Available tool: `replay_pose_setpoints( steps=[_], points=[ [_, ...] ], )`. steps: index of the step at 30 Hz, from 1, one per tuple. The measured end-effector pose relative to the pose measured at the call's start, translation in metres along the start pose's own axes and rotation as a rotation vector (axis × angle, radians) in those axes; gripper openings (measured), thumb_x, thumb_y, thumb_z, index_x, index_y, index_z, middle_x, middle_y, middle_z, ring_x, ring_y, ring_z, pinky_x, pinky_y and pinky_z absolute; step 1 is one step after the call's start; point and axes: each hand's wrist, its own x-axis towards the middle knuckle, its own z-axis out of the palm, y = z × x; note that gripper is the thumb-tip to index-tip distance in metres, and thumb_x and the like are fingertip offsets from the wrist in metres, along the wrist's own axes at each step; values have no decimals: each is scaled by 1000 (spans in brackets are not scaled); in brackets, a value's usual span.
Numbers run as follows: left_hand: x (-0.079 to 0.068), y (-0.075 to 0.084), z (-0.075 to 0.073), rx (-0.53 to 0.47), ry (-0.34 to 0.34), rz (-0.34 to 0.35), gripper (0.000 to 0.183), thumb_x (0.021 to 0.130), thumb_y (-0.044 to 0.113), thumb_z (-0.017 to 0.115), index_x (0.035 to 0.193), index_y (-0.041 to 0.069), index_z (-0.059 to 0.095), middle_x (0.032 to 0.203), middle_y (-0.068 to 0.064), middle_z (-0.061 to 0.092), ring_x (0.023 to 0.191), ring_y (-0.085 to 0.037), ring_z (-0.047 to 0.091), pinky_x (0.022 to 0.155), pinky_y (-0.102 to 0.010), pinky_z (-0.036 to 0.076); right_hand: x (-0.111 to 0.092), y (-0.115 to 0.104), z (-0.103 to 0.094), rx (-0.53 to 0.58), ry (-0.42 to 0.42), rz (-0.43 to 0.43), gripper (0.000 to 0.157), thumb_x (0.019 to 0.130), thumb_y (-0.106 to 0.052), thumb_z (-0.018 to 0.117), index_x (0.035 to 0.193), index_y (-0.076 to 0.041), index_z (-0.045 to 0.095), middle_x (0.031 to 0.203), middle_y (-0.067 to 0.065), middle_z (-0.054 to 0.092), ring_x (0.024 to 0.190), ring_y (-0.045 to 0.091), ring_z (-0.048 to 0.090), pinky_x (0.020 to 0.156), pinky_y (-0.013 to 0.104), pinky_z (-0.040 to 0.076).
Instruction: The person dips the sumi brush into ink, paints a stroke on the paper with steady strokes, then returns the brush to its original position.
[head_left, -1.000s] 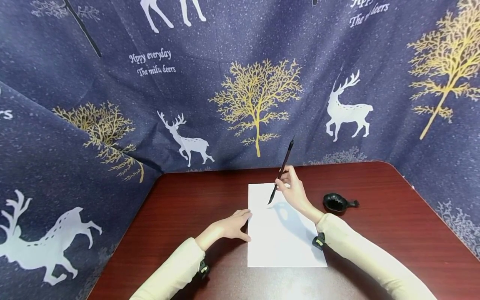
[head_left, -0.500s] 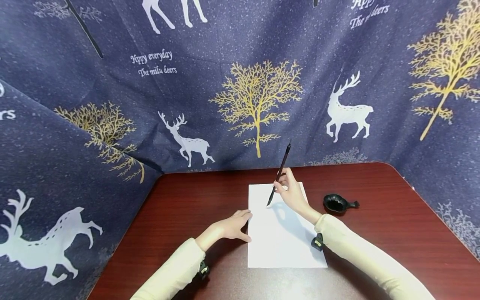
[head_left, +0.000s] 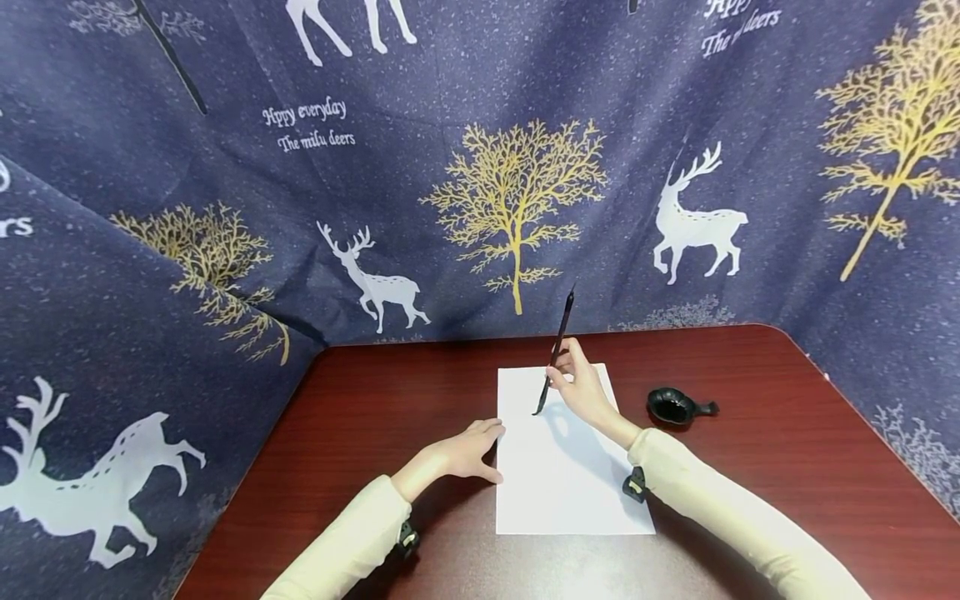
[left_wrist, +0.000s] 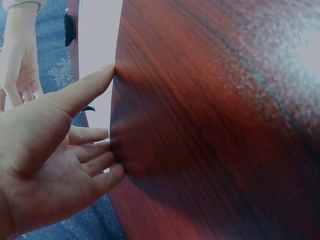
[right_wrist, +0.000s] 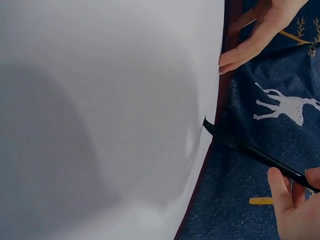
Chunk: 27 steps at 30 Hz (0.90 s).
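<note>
In the head view a dark writing brush (head_left: 558, 346) stands tilted over a white sheet of paper (head_left: 555, 492). My right hand (head_left: 583, 392) pinches it partway along the handle. In the right wrist view the black bristles (right_wrist: 212, 129) bend where they meet the paper's surface. My left hand (head_left: 463, 454) rests at the paper's left edge, thumb and fingers spread. The left wrist view shows the thumb (left_wrist: 90, 89) and fingertips touching that edge. Any mark under the brush is too small to make out.
A small black dish with a short handle (head_left: 671, 407), holding dark liquid, stands to the right of the paper. The reddish-brown table (head_left: 390, 383) meets a blue cloth (head_left: 480, 250) printed with deer and trees along its far side.
The brush's upper end has swung left and grown more upright, and its tip has come down so that the bristles bend on the paper. The left hand has stayed in place.
</note>
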Motion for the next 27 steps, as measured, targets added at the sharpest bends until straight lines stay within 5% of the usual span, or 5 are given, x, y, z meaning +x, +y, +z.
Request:
replay_pose_setpoints(
  steps=[9, 27],
  points=[
    [1, -2, 0, -3, 1, 11, 85, 84, 35, 74, 146, -5, 33, 156, -21, 28, 145, -32, 26, 117, -43, 28, 1, 10, 1, -71, 0, -12, 30, 90, 5, 59, 116, 0, 45, 89, 23, 65, 86, 37, 69, 67, 24, 58],
    [2, -3, 2, -7, -7, 3, 86, 84, 37, 74, 147, -4, 32, 157, -19, 27, 146, -32, 26, 116, -43, 29, 1, 12, -4, -161, 1, -24, 30, 90, 3, 60, 116, -5, 47, 86, 17, 67, 83, 31, 69, 65, 26, 58]
  ],
)
